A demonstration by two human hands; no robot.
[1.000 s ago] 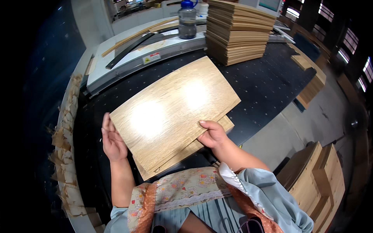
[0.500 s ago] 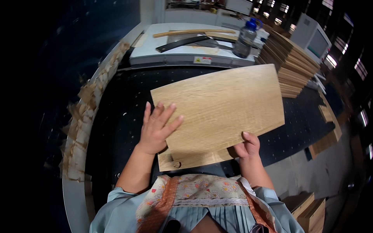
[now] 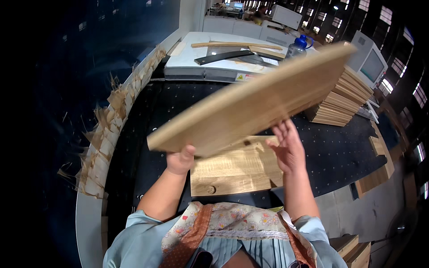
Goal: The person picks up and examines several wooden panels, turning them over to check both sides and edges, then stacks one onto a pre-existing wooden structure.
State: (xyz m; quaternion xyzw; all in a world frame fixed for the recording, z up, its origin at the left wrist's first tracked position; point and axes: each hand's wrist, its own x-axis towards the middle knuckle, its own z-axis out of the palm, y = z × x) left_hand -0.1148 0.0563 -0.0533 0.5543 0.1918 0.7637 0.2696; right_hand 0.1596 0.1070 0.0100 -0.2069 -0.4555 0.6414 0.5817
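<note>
Shavings (image 3: 105, 134) fringe the table's edge at nine o'clock. Left hand (image 3: 180, 161) is closed on the near corner of the raised board (image 3: 250, 105); its long axis climbs from eight o'clock toward two. Right hand (image 3: 288, 147) is spread wide, palm to the underside near the middle. A second board (image 3: 232, 169) lies flat below on the black table (image 3: 339, 152), a stack of boards (image 3: 344, 105) at two o'clock.

Bright overhead light falls evenly, with window glare far beyond the hands. The lifted board (image 3: 250, 100) above the hands is motion-blurred. Fisheye bends edges; the rim is black.
</note>
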